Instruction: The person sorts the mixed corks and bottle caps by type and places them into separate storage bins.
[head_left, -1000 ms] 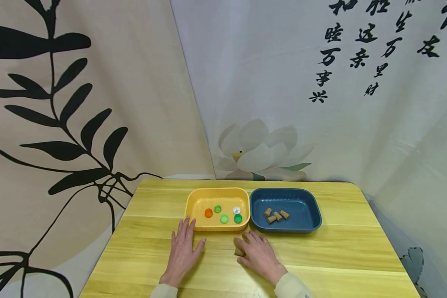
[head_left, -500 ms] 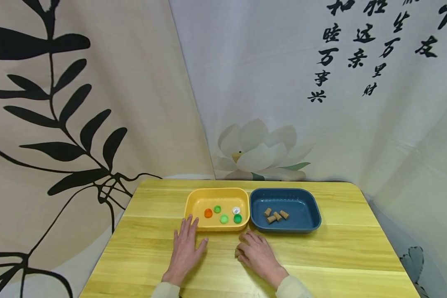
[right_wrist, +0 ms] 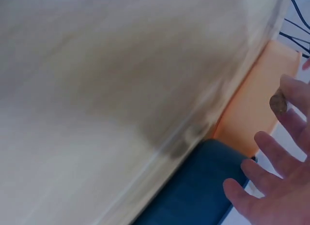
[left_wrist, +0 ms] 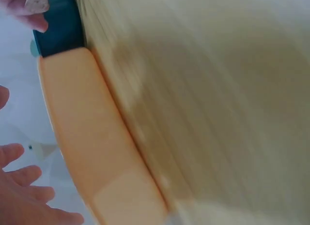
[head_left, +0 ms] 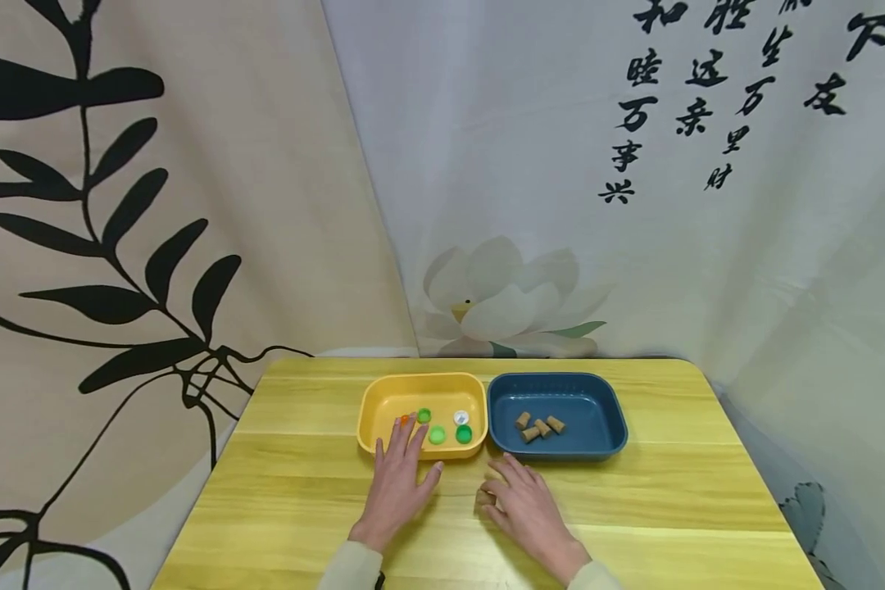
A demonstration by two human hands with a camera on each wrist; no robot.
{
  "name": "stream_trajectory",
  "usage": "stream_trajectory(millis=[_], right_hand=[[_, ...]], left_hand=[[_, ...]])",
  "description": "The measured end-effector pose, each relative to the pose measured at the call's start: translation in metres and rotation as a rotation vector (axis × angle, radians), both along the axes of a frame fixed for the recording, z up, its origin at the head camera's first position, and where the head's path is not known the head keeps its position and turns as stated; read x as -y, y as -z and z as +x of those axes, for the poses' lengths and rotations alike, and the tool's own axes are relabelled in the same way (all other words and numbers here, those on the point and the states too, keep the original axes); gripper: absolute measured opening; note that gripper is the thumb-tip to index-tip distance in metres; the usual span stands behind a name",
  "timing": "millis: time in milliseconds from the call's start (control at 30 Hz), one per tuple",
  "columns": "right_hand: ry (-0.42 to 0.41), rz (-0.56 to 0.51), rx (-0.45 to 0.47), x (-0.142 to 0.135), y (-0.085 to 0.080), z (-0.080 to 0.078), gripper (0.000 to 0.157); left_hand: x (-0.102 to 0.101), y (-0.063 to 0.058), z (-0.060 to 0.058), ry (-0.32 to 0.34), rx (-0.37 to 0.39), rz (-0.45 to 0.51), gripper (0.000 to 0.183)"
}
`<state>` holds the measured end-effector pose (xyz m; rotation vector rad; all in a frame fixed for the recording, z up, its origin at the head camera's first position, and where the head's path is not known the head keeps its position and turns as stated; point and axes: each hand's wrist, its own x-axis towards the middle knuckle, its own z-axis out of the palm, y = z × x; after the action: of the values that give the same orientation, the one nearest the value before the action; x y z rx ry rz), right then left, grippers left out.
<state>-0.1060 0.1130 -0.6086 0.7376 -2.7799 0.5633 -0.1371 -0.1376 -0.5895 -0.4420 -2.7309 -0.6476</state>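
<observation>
My right hand (head_left: 527, 504) pinches a cork (right_wrist: 278, 101) between thumb and index finger, above the table in front of where the two trays meet. Its other fingers are spread in the right wrist view. My left hand (head_left: 398, 483) has its fingers extended over the front rim of the yellow tray (head_left: 372, 401), holding nothing. Those fingertips partly cover an orange round piece (head_left: 405, 419) in the tray. Beside it lie a green round piece (head_left: 424, 415), a light green one (head_left: 437, 434), a dark green one (head_left: 464, 433) and a white one (head_left: 460, 418).
Against the yellow tray's right side stands a dark blue tray (head_left: 597, 418), with several corks (head_left: 531, 435) in its left half. Both trays sit toward the back of the wooden table (head_left: 678, 508). A printed curtain (head_left: 671, 270) hangs behind the table.
My left hand has moved right and forward, farther over the yellow tray. The right hand has gone from covering the cork on the table to pinching it. The head view has shifted slightly.
</observation>
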Motion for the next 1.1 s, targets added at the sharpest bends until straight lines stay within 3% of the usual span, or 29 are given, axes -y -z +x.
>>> stream_trajectory(millis=[200, 533, 900, 1100], right_hand=[[0.025, -0.033, -0.040, -0.015, -0.004, 0.007, 0.024], [0.086, -0.076, -0.054, -0.037, -0.021, 0.018, 0.025], [0.182, -0.129, -0.175, -0.061, -0.041, 0.012, 0.031], [0.269, -0.177, -0.186, -0.080, -0.046, 0.004, 0.033]], left_hand=[[-0.024, -0.002, -0.010, 0.071, -0.039, -0.104, 0.066], [-0.064, -0.003, -0.016, 0.203, -0.025, -0.227, 0.069], [-0.086, 0.007, -0.015, 0.225, 0.006, -0.335, 0.065], [-0.092, 0.011, -0.014, 0.218, 0.021, -0.396, 0.067]])
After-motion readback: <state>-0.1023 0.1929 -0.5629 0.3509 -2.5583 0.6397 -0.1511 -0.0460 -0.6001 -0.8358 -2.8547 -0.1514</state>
